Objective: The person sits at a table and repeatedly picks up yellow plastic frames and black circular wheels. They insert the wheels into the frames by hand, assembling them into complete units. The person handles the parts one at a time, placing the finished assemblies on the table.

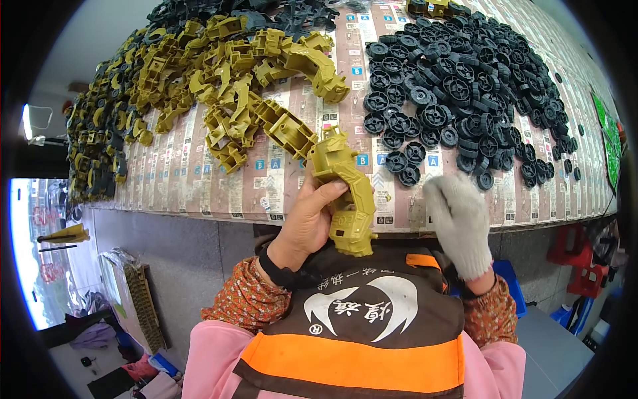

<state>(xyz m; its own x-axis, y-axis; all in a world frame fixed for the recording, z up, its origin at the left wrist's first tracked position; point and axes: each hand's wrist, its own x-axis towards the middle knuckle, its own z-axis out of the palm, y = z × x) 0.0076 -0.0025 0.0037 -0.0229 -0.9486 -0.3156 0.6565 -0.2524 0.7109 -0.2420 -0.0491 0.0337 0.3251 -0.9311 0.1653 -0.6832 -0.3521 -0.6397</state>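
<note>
We see the left hand (300,219), bare, gripping a yellow shell (355,211) with the thumb laid across it; the shell is tilted at the near edge of the counter (299,196), its lower end overlapping the dark apron (286,326). The right hand (458,223), in a pale knit glove, hangs at the same edge, well to the right of the shell, its fingers curled; we cannot tell whether it encloses anything. Beyond it, toward the far right corner, we find a heap of black wheels (458,86). Loose yellow shells (229,80) spread left of centre, dark parts (282,20) lie behind them at the far edge, and yellow-and-black pieces (100,130) crowd the left edge.
</note>
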